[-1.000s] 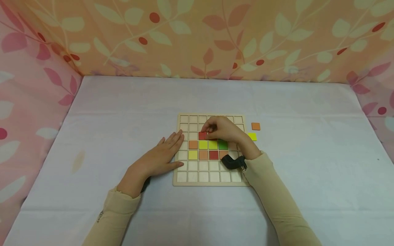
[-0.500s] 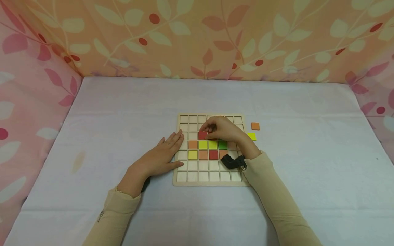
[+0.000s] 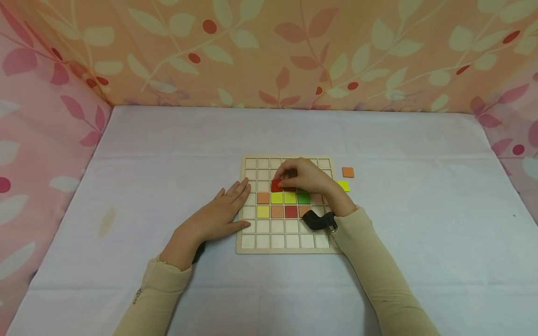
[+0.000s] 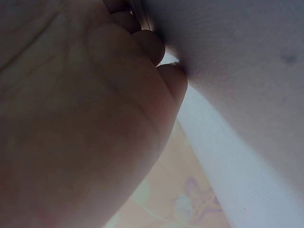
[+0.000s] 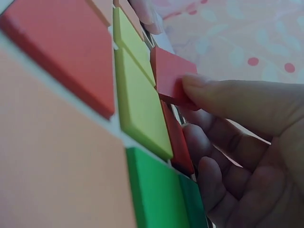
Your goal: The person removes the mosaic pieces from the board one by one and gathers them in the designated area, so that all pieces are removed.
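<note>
My right hand (image 3: 304,176) reaches over a wooden grid board (image 3: 278,241) and pinches a red square tile (image 3: 276,186). In the right wrist view this red tile (image 5: 167,71) stands tilted above its neighbours, with the thumb on its face. Beside it a second red tile (image 5: 178,142) lies in the board, partly under the curled fingers. Nearer rows hold yellow tiles (image 3: 276,198), a green tile (image 3: 303,198) and orange tiles (image 3: 277,212). My left hand (image 3: 220,212) lies flat, its fingertips and thumb resting on the board's left edge; the left wrist view shows mostly its palm (image 4: 71,118).
A loose orange tile (image 3: 348,172) lies on the white cloth just right of the board. Nearer me, a yellow tile (image 3: 343,186) lies at the board's right edge. A black wrist camera (image 3: 317,220) hangs over the right cells. Patterned fabric walls (image 3: 269,51) surround the table.
The right thumb has shifted slightly onto the red tile's face, and the tile now looks tilted and a deeper red. My left hand stays in place.
</note>
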### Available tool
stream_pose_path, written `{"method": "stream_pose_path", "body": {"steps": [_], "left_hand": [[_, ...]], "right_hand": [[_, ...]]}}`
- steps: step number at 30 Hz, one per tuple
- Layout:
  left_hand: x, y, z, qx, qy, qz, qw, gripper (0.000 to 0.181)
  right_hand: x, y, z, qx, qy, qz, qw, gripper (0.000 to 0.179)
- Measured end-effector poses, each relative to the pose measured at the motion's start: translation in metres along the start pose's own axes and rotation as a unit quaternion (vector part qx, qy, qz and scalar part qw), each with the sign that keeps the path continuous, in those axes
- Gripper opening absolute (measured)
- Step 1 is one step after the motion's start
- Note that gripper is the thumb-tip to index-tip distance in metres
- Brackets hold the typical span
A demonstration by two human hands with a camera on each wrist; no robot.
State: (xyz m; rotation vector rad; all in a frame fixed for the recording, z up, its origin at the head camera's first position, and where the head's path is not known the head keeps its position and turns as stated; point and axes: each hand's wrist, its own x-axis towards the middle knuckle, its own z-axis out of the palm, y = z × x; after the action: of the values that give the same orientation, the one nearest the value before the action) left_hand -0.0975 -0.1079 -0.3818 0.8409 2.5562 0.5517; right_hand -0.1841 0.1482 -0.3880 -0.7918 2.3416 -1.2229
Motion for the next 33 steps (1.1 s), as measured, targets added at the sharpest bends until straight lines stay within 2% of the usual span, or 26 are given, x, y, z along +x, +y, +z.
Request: {"method": "stream_pose_path", "body": {"steps": [7, 15, 23, 33], "left_hand": [[-0.0002, 0.0002, 0.0001, -0.003, -0.001, -0.002, 1.0, 0.083], [-0.0006, -0.0007, 0.0016, -0.004, -0.001, -0.005, 1.0, 0.084], [-0.0024, -0.0015, 0.0006, -0.004, 0.005, -0.004, 1.0, 0.084], [-0.0028, -0.0007, 0.003, -0.005, 0.005, 0.002, 1.0, 0.083]], "right_hand": [[-0.0017, 0.0003, -0.0014, 0.027, 0.002, 0.014, 0.9995, 0.008], [-0.0045, -0.0002, -0.0038, 0.06, 0.023, 0.032, 0.9975, 0.008], [-0.0042, 0.0006, -0.0067, 0.088, 0.041, 0.03, 0.9949, 0.01], [-0.0081, -0.0007, -0.0085, 0.104, 0.037, 0.045, 0.9928, 0.01]]}}
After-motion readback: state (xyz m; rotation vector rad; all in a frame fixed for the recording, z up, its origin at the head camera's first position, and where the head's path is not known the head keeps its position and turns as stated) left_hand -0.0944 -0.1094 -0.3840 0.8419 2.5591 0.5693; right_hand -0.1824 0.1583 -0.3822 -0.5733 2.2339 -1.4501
